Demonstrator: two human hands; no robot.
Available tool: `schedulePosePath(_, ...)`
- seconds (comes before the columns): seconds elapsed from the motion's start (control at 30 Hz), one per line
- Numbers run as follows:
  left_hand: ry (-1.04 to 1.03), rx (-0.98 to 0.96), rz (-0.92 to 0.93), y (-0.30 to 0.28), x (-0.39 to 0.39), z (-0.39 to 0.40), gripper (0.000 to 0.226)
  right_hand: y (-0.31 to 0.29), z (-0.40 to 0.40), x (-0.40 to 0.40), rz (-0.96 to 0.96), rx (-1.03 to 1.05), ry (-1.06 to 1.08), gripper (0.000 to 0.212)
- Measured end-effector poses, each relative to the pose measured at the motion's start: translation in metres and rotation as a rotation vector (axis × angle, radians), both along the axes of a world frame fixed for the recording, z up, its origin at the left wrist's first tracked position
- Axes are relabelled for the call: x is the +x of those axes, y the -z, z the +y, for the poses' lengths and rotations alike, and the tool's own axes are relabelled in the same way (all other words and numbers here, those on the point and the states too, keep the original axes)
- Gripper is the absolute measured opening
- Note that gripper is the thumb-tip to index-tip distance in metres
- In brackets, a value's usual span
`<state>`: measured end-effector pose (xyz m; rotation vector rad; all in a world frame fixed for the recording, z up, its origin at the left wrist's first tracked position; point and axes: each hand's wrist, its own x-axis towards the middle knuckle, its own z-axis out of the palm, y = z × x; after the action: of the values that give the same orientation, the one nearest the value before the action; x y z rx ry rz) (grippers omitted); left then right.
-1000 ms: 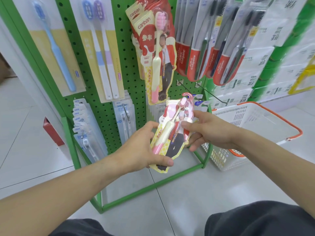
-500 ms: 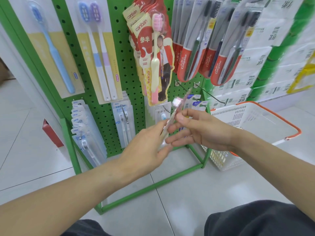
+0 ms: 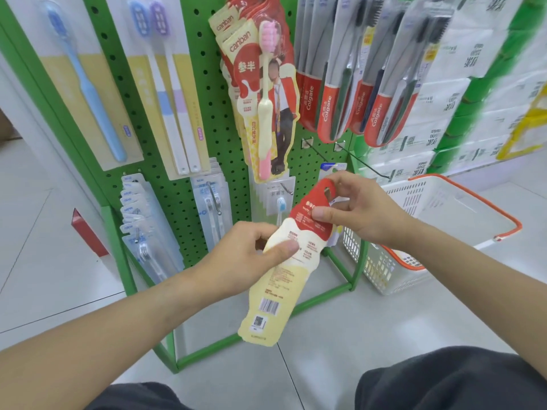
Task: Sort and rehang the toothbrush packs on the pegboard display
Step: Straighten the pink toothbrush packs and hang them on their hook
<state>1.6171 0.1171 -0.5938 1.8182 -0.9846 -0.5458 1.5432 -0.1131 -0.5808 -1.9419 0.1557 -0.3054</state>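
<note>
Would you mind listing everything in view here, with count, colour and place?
held toothbrush pack: one, red and cream, back side facing the camera, in both hands
pegboard: one, green, ahead
hanging canban packs: a stack, red and cream, upper centre
Colgate packs: several, grey and red, upper right
yellow-card packs: two in front, blue and purple brushes, upper left
clear packs: several stacks, lower left and centre
empty hooks: two, metal, below the Colgate packs
basket: one, white with orange rim, floor right
left hand: grips the pack's middle
right hand: pinches its red top
</note>
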Motion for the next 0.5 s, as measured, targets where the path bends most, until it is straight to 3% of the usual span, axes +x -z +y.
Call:
schedulePosePath(0.07,-0.013,-0.007,0.027,0.002,0.002,0.0,0.006,-0.001,0.005,0.0,-0.026,-0.001,-0.045,0.041)
schedulePosePath(0.2,0.045,0.025,0.076,0.004,0.005,0.002,0.024,-0.001,0.014,0.002,-0.052,0.006,-0.123,0.03)
schedulePosePath(0.33,0.024,0.062,0.041,0.004,0.007,0.002,0.022,-0.001,0.022,0.003,-0.094,0.027,-0.072,0.008)
schedulePosePath(0.5,0.052,0.12,0.056,0.008,0.005,0.001,0.014,-0.001,0.028,0.001,-0.05,-0.041,-0.048,0.026)
